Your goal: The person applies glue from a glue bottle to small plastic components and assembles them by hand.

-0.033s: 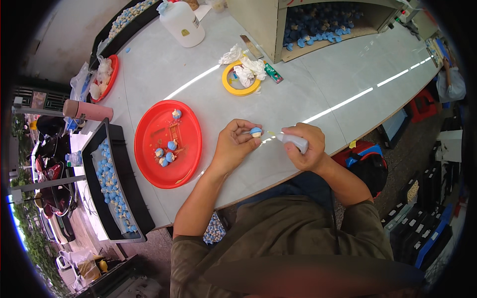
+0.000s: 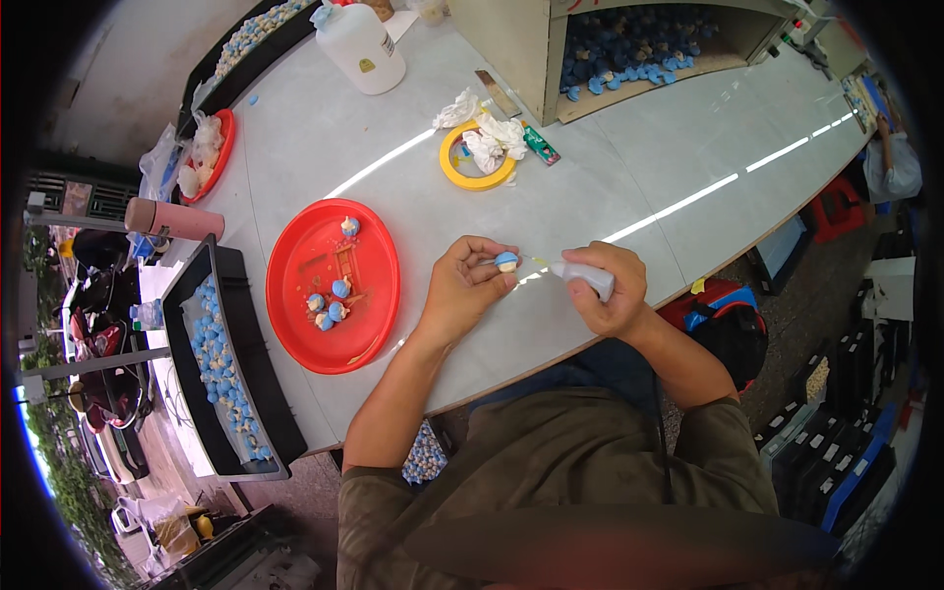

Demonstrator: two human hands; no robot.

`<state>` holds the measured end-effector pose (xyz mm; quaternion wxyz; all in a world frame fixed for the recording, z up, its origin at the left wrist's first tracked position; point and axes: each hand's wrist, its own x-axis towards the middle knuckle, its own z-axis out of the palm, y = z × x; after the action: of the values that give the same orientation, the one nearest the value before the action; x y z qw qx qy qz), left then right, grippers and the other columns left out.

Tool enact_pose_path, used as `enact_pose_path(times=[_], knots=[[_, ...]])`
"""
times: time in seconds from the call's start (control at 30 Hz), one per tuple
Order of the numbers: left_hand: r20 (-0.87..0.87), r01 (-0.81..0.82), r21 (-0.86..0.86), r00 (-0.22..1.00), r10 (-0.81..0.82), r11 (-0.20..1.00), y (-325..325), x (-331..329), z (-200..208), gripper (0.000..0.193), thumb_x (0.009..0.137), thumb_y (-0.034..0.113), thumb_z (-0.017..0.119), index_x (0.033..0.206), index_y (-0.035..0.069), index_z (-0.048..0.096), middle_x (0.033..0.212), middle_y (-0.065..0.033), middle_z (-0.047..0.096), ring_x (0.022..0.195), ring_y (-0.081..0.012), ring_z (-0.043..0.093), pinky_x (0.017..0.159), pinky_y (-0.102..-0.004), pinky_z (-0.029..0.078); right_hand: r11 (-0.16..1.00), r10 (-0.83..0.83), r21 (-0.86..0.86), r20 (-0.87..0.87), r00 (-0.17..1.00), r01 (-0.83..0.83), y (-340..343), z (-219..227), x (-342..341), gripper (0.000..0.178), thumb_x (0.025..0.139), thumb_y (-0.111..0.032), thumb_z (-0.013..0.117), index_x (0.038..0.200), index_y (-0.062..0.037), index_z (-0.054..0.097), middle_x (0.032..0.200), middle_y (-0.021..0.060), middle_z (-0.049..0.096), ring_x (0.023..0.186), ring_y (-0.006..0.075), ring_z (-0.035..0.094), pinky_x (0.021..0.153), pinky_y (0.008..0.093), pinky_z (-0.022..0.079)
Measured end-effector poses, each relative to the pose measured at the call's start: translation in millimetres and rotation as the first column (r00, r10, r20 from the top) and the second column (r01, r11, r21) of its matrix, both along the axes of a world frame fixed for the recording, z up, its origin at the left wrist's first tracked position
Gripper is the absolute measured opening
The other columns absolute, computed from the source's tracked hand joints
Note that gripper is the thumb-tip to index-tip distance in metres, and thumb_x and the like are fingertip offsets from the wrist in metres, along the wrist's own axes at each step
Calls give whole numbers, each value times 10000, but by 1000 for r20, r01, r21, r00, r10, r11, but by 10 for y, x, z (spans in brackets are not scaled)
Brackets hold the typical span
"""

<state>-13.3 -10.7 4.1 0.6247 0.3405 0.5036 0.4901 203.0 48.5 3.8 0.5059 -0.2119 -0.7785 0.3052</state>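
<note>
My left hand (image 2: pixel 466 283) pinches a small blue-and-cream figurine (image 2: pixel 506 262) between thumb and fingertips above the grey tabletop. In my right hand (image 2: pixel 612 285) is a whitish squeeze bottle (image 2: pixel 590 280), its thin nozzle turned left toward the figurine. A narrow gap seems to lie between the nozzle's fine tip and the piece. To the left of my left hand, a round red tray (image 2: pixel 285 295) holds several similar blue-and-cream figurines (image 2: pixel 341 287) and small crumbs. The fingers of both hands are closed.
A black tray (image 2: pixel 270 393) of blue pieces stands at the left edge, near a pink tumbler (image 2: pixel 177 218). Beyond my hands lie a yellow tape roll (image 2: pixel 450 169), crumpled tissue (image 2: pixel 484 149) and a white jug (image 2: pixel 366 54). An open box (image 2: pixel 554 69) with blue pieces sits at the back.
My right hand and the squeeze bottle have shifted slightly right, away from the figurine. My left hand stays in place.
</note>
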Motion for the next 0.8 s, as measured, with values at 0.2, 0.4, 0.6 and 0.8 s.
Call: enact_pose_path(times=[0.2,0.4,0.6,0.8], knots=[[-53,-51,158,997,60,986,-17,57,-9,337,826,-118,641,1108,-18,484,1183,-169,586,1114,-198,602,898,-275,522,989,-23,-148,-160,987,-1,12,-45,20,223,766,-21,635,979,44,637,683,131,616,556,207,586,514,298,442],[-59,-47,200,997,59,979,-18,74,-12,327,833,-130,625,1094,-13,468,1187,-177,580,1122,-219,601,917,-287,521,996,77,-54,-4,997,-77,-17,35,-48,215,740,-23,664,949,23,644,656,122,593,525,236,562,494,325,431],[-21,-35,180,999,39,983,-15,69,-20,335,830,-134,626,1093,-8,461,1184,-183,581,1123,-222,602,915,-294,525,997,61,-52,-20,998,-62,-8,-1,-71,232,722,-11,675,950,22,644,658,122,599,518,234,561,491,324,432],[7,-27,162,1000,27,986,-3,55,-7,339,831,-123,638,1095,-8,457,1188,-185,580,1137,-232,600,922,-295,523,993,46,-103,-56,997,-52,1,2,-24,233,745,-20,662,972,30,641,669,128,608,532,215,575,506,305,443]])
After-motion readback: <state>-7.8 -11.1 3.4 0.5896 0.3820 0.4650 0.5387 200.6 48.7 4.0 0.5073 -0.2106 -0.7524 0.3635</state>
